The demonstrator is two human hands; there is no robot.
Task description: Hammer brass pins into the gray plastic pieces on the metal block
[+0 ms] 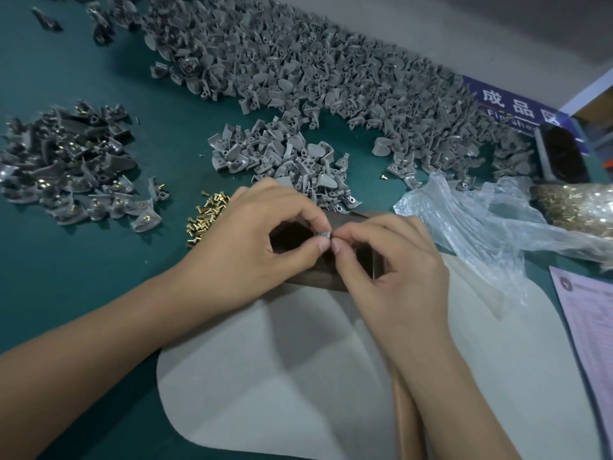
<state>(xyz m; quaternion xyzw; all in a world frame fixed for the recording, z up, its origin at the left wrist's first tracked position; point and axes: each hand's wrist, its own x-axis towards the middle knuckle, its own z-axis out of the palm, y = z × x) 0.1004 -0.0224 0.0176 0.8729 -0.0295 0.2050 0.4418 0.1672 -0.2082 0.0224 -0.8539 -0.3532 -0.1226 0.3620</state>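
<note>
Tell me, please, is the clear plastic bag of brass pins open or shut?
Open: the plastic bag lies crumpled and spread, its mouth loose, brass pins heaped inside.

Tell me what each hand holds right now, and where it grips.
Both hands pinch one small gray plastic piece above the metal block: left hand at its left end, right hand at its right end. Whether a pin is held cannot be told.

Two bare forearms, no sleeves; left hand [255,234] and right hand [394,260] without gloves, rings or watch; short plain nails.

Loose pins [206,216] lie left of the metal block [331,260].
</note>
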